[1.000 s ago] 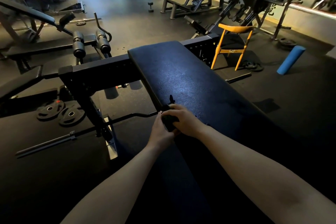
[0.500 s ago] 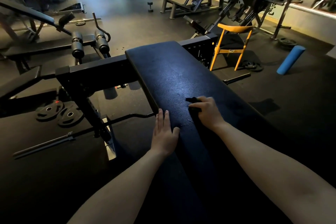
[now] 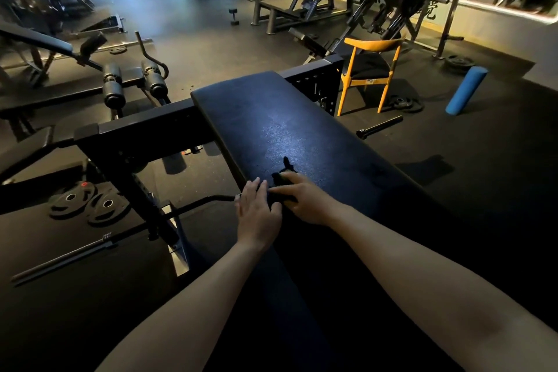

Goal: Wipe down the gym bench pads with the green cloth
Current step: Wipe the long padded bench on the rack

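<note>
**Stroke comes back to the left edge**

Your left hand point(image 3: 259, 211) lies flat with straight fingers on the near-left edge of the bench pad point(image 3: 287, 118), holding nothing, as it did half a second ago. Your right hand point(image 3: 308, 201) has returned: half a second ago it was out in the middle of the pad, well apart from the left. Now it sits just beside the left, its fingers curled over the bunched green cloth point(image 3: 280, 180).

The cloth reads almost black in this light. It lies on the pad under and just ahead of your right fingers, touching your left fingertips, with one corner poking up beyond them.

That out-and-back looks like one pass across the pad's width, so this strip is probably covered. Ahead of both hands, the long stretch of pad catching the light seems unwiped. The part under your forearms is too dark to judge.

Further off to the right of your right hand stand a yellow chair point(image 3: 371, 69) and a blue foam roller point(image 3: 466, 89).
</note>
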`<state>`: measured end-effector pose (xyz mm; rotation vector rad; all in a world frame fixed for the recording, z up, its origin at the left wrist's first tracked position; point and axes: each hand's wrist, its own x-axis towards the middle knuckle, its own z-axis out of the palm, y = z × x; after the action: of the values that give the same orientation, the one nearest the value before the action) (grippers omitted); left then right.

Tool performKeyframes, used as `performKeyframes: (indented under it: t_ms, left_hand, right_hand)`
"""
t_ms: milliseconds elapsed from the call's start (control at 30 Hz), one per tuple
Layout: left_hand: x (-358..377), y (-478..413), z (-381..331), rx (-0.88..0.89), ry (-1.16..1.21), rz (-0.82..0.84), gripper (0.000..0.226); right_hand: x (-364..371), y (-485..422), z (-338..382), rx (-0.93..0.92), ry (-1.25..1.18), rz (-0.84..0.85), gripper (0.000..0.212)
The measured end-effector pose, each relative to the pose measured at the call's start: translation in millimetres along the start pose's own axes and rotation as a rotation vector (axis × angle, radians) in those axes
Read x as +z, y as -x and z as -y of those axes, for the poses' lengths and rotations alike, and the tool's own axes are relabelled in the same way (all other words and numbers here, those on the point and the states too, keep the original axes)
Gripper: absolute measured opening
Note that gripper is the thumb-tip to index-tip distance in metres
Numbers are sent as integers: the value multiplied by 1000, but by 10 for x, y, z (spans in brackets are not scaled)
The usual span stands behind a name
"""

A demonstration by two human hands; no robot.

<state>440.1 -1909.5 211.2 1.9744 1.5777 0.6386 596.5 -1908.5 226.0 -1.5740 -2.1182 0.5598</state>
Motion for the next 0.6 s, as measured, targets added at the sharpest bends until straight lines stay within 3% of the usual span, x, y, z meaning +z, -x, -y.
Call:
performKeyframes:
  t_ms: [233,333,600]
  left_hand:
    - [254,-162,-394,45,-140,78,65]
    - [319,-172,-341,64,-283,86,70]
    - [326,-174,-363,55,-330,77,72]
  right_hand:
    - [-189,31,-371,46,110,-109,29]
    - [-384,46,-719,170,127,-201,36]
    - [-663,81,-1105,490,139,-360,45]
